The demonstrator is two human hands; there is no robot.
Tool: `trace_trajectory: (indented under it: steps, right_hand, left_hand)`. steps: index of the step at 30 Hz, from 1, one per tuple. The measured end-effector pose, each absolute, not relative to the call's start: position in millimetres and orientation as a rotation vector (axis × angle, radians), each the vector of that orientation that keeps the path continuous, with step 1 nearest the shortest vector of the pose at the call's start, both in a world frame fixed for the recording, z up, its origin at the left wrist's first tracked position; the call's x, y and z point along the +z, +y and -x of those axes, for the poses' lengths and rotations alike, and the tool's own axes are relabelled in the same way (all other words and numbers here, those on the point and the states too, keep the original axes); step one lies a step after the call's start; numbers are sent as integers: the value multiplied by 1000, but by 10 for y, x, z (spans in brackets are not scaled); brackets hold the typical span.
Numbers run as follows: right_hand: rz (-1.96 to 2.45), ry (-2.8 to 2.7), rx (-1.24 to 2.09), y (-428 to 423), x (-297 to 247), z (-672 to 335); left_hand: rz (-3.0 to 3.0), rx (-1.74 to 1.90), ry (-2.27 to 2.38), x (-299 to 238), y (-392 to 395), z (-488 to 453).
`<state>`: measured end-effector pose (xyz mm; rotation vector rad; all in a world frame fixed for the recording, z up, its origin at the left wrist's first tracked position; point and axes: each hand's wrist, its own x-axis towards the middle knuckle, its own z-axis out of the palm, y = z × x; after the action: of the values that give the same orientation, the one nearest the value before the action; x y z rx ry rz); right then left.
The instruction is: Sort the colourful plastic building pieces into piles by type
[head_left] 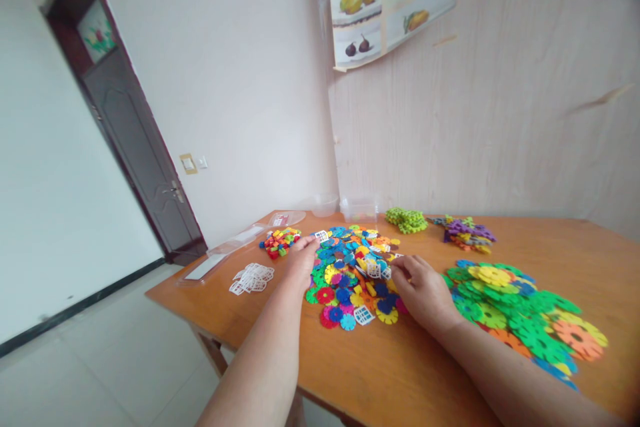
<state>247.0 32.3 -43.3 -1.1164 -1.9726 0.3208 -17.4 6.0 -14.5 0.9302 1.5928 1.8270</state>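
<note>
A small white window-shaped plastic piece (pixel 321 235) is pinched between the thumb and fingers of my left hand (pixel 303 261), at the left side of a mixed heap of colourful plastic discs (pixel 343 295). My right hand (pixel 423 291) is closed at the heap's right side, its fingertips on another white window piece (pixel 386 273); the grip is partly hidden. One more white grid piece (pixel 373 270) lies just left of those fingertips. At the heap's front edge rests a white window piece (pixel 365 315). A separate pile of white window pieces (pixel 251 278) sits left of my left hand.
Small coloured blocks (pixel 280 242) form a pile at the left. Large flower discs (pixel 530 317) are heaped at the right. Green pieces (pixel 405 219) and purple-orange pieces (pixel 469 233) lie at the back, near clear plastic containers (pixel 359 207). Clear lids (pixel 220 261) line the table's left edge.
</note>
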Motion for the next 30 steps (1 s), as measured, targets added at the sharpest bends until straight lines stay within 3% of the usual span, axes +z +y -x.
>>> trace_trajectory:
  steps: [21,30]
  right_hand:
    - [1115,-1981,334,328,-430,-2475]
    - [1111,-1994,313,367,-459,-2473]
  left_hand:
    - [-976,1837,1642,-161,53,176]
    - [-1124,1972,1920,-172,75,387]
